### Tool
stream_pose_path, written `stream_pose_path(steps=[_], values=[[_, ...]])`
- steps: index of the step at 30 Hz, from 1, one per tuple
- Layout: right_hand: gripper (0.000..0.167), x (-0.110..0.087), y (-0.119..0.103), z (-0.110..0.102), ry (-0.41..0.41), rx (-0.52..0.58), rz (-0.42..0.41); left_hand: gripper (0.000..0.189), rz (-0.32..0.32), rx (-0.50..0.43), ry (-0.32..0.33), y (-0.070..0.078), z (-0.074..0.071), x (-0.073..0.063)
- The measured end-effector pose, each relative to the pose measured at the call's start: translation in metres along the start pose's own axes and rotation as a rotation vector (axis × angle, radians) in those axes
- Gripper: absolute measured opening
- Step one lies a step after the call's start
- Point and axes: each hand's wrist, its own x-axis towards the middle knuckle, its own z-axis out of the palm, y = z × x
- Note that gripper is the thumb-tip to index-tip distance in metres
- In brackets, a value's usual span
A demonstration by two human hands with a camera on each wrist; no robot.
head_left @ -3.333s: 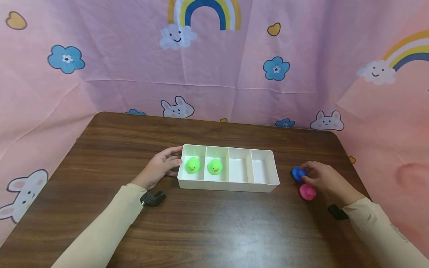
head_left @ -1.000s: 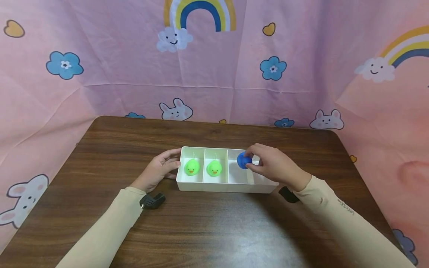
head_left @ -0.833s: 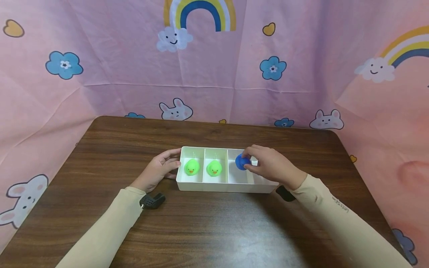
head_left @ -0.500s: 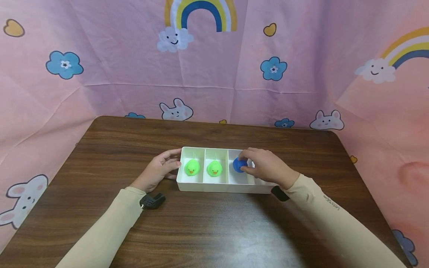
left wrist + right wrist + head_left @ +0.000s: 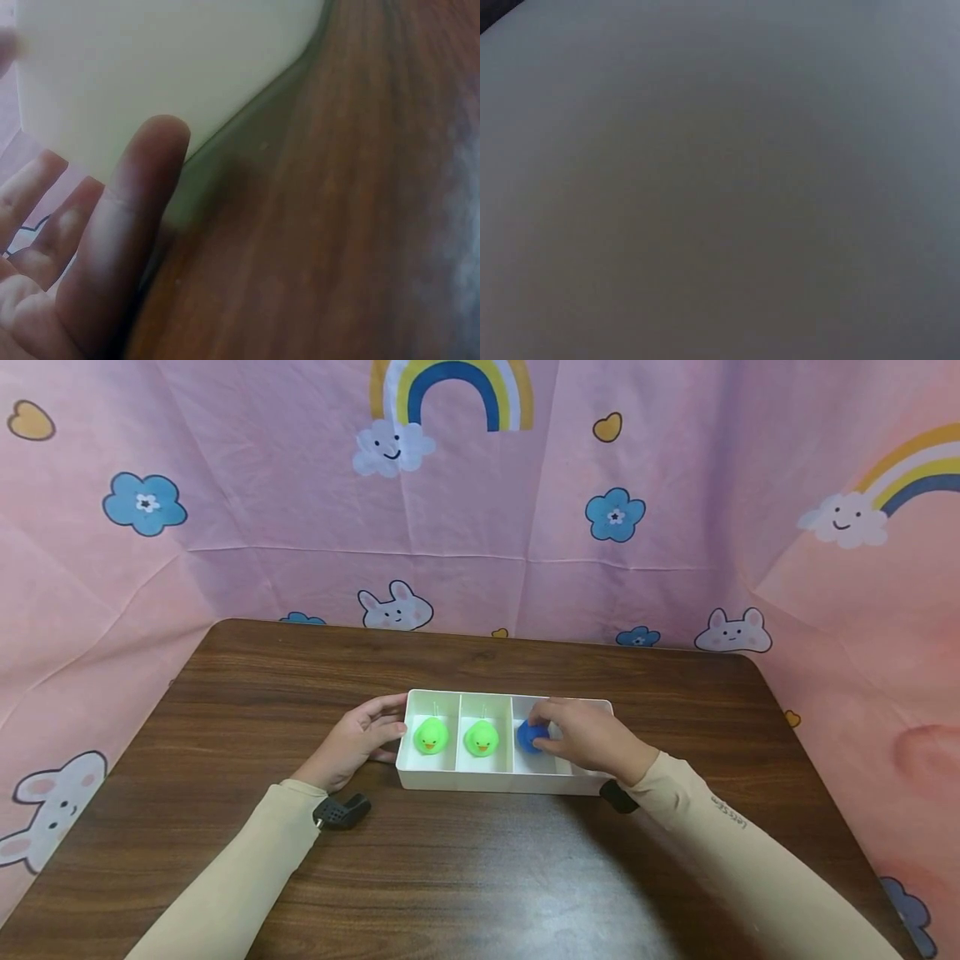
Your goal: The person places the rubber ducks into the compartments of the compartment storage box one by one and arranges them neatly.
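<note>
A white divided box (image 5: pixel 502 782) stands on the table in the head view. My left hand (image 5: pixel 351 737) touches its left end; in the left wrist view the thumb (image 5: pixel 142 176) lies against the white wall, other fingers beside it. Two green rubber ducks (image 5: pixel 431 737) sit in the box's two left compartments, one in each. My right hand (image 5: pixel 592 737) reaches into the third compartment from the left, pinching a blue rubber duck (image 5: pixel 531 737) between thumb and fingers. That hand partly covers the duck and the rightmost compartment. The right wrist view is a grey blur.
The brown wooden table (image 5: pixel 450 877) has a patterned pink-purple cloth (image 5: pixel 480 510) behind it and at the sides. Black wrist devices (image 5: pixel 341 811) are worn on both arms. My right forearm hides part of the table's right side.
My right hand has picked up the blue duck from the table's right and carried it left, down into the third compartment. The pink duck is now out of sight. My left hand stays put.
</note>
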Motion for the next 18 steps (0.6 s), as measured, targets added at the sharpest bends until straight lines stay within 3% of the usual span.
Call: stream_pose_path(steps=[18], values=[[0.024,0.0025,0.0003,0.0060,0.020,-0.024,-0.021,0.062,0.014,-0.022,-0.019,-0.0014,-0.0005,0.0016]])
